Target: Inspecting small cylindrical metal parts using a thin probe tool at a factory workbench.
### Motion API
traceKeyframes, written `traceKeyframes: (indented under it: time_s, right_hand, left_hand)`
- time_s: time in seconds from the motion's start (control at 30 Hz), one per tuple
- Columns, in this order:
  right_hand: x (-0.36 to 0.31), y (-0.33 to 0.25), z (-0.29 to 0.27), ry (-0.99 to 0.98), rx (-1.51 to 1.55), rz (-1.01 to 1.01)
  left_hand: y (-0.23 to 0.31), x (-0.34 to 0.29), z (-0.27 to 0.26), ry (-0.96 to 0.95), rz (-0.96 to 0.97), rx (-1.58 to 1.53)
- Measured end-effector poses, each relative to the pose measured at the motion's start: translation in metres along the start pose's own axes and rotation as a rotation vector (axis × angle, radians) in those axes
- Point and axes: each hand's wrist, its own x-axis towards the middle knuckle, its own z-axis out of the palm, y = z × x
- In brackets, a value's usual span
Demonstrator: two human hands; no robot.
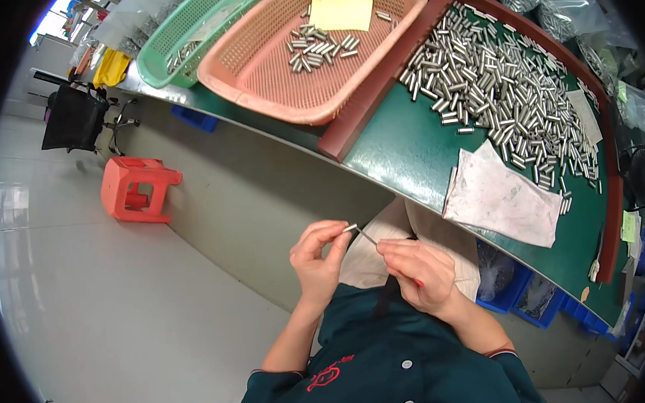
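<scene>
Above my lap, my left hand [317,259] pinches a small shiny metal cylinder [350,228] between thumb and fingertips. My right hand [421,271] is closed round a thin metal tool [367,236], whose tip meets the end of the cylinder or lies right beside it. A bit of red shows in the right palm, perhaps the tool's handle. The tool's exact kind cannot be made out. Just beyond my hands, a stained whitish cloth [503,198] lies at the edge of the green tabletop [397,152], near a large heap of similar metal cylinders [485,81].
A dark red wooden rail [368,99] borders the heap. Left of it stands a pink basket [257,95] with several cylinders and a yellow note [341,2], then a green basket [155,60]. Blue bins [539,299] sit under the table. A red stool [137,191] stands on the floor.
</scene>
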Motion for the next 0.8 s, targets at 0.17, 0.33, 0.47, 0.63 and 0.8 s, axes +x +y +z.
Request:
traceKeyframes:
  time_s: [0.17,0.33,0.47,0.63,0.8]
  right_hand:
    - [-0.006,0.001,-0.001,0.075,-0.052,0.012]
    - [0.004,-0.006,-0.004,-0.039,-0.048,0.108]
    - [0.006,-0.003,0.002,-0.027,-0.030,0.034]
    - [0.008,-0.003,0.005,0.027,-0.005,-0.002]
    - [0.008,-0.003,0.014,-0.108,0.040,-0.038]
  left_hand:
    - [0.007,0.001,-0.006,-0.194,0.284,0.457]
    - [0.013,0.008,-0.008,-0.083,0.314,0.399]
    - [0.014,0.010,-0.008,-0.031,0.304,0.389]
    - [0.015,0.005,-0.008,-0.001,0.326,0.386]
    - [0.015,0.008,-0.016,0.089,0.324,0.461]
